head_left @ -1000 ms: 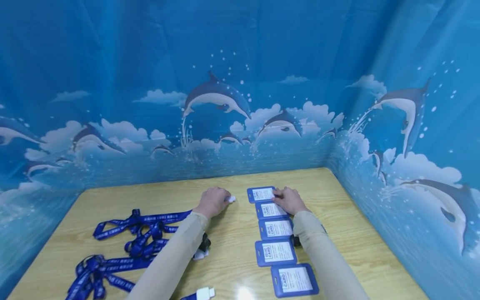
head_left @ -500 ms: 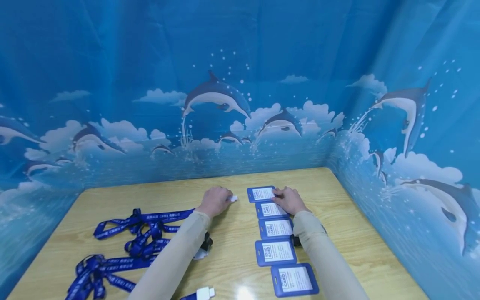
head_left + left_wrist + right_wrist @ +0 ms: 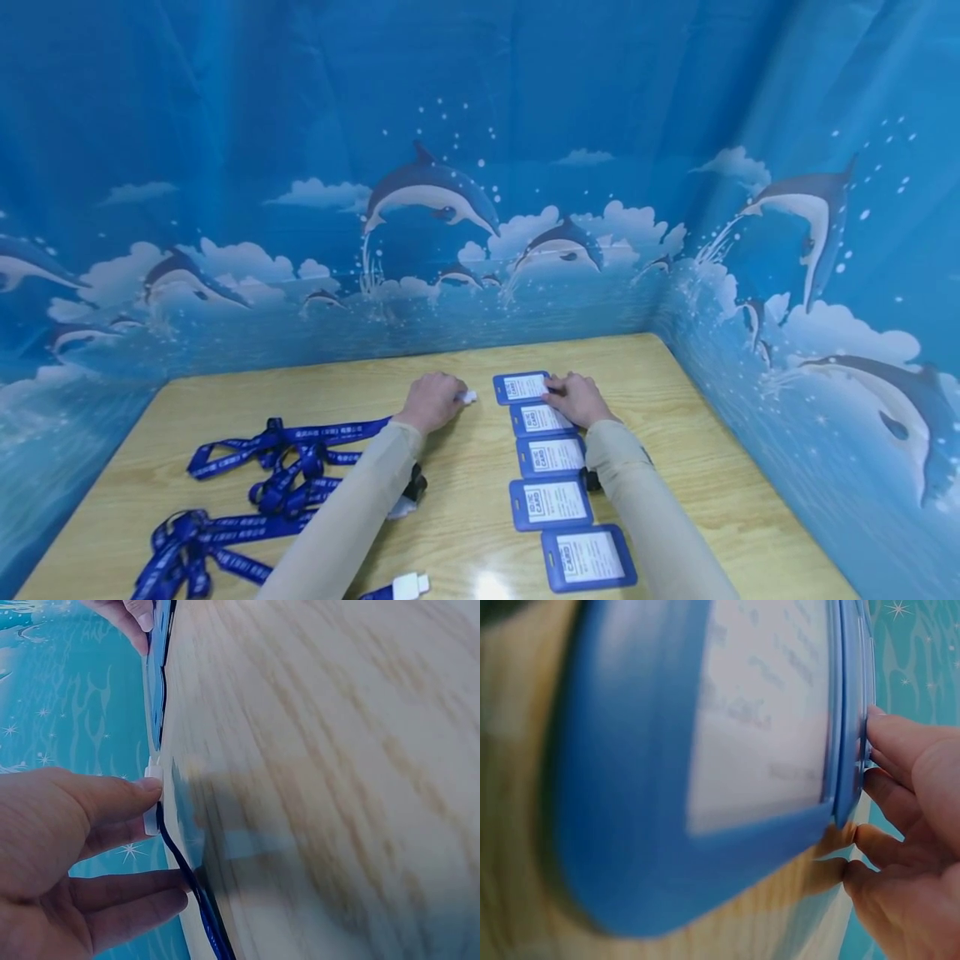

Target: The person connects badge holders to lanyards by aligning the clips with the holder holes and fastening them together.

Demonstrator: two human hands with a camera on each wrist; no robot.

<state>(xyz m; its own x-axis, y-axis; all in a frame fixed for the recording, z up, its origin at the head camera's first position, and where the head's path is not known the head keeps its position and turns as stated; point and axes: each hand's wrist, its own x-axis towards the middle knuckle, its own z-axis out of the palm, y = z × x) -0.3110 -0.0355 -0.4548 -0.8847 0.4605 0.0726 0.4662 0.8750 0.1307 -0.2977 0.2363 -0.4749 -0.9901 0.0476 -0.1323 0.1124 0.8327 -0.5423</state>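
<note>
Blue holder [image 3: 522, 387] lying flat, long axis pointing left-right, "CARD" legible on neighbours; right hand [image 3: 576, 399] pinching its edge, left hand [image 3: 431, 402] gripping white clip [image 3: 468, 397].

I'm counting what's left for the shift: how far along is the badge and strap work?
None of the five badge holders in the row has a strap on it. In hand: the left hand pinches a strap's white clip beside the farthest badge holder, whose edge the right hand touches. The other blue straps lie loose on the table, so nearly all remains.
</note>
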